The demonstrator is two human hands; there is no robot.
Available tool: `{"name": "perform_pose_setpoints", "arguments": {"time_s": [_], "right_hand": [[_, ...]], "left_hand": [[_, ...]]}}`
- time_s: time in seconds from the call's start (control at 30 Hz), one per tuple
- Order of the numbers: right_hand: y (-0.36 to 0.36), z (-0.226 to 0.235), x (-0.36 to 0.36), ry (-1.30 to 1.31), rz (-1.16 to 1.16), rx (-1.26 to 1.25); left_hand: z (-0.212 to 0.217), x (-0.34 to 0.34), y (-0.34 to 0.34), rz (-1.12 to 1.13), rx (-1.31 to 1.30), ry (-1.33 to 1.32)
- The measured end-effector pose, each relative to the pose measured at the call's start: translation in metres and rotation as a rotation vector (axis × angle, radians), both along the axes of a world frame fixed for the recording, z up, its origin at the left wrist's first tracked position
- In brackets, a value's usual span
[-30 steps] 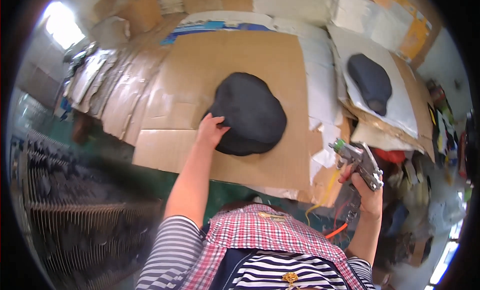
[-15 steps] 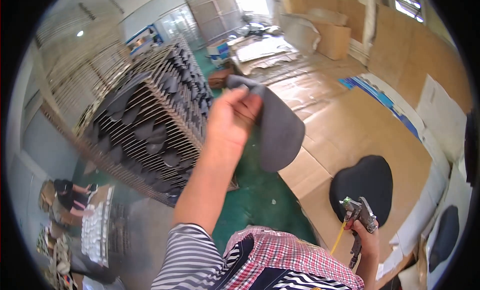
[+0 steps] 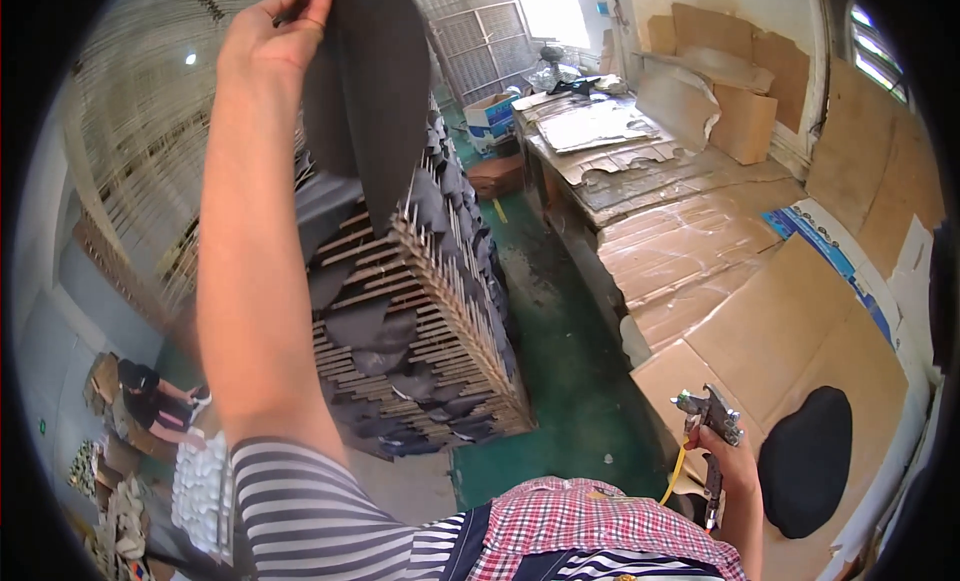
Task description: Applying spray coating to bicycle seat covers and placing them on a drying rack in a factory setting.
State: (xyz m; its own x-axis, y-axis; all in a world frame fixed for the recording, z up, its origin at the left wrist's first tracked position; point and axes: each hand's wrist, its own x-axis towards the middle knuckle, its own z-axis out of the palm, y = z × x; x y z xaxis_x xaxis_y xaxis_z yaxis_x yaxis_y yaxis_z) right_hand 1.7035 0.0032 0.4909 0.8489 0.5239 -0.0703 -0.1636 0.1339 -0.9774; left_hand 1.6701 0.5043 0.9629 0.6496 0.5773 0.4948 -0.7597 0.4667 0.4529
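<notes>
We see left hand point(image 3: 275, 31) clamped on black sheet point(image 3: 375, 91) above wooden rack point(image 3: 420, 311) | right hand point(image 3: 725, 461) gripping spray gun point(image 3: 710, 416) near cardboard table point(image 3: 790, 331) edge

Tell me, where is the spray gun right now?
The spray gun is low on the right of the head view, held in the person's right hand, just left of the black piece lying on the cardboard.

A white-and-blue cardboard box point(image 3: 492, 119) stands on the green floor beyond the rack; brown cartons point(image 3: 742, 121) (one large, plain) sit against the far wall; a flattened blue-printed box point(image 3: 838, 259) lies at right.
</notes>
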Motion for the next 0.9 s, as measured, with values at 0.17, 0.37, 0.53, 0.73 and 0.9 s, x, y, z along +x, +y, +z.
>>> {"name": "perform_pose_setpoints", "arguments": {"time_s": [0.17, 0.37, 0.53, 0.73, 0.9], "right_hand": [[0.060, 0.000, 0.014, 0.020, -0.094, -0.181], [0.105, 0.007, 0.029, 0.043, -0.183, -0.142], [0.133, 0.014, 0.041, 0.073, -0.239, -0.158], [0.163, 0.008, 0.064, 0.013, -0.107, -0.172], [0.169, 0.010, 0.061, 0.054, -0.098, -0.144]], "left_hand": [[0.008, 0.065, 0.096, 0.035, -0.178, 0.025], [0.010, 0.118, 0.232, 0.160, 0.010, -0.016], [-0.046, 0.099, 0.329, 0.352, 0.130, 0.107], [-0.151, 0.054, 0.406, 0.330, 0.067, 0.950], [-0.155, 0.055, 0.359, 0.703, 0.155, 1.355]]}}
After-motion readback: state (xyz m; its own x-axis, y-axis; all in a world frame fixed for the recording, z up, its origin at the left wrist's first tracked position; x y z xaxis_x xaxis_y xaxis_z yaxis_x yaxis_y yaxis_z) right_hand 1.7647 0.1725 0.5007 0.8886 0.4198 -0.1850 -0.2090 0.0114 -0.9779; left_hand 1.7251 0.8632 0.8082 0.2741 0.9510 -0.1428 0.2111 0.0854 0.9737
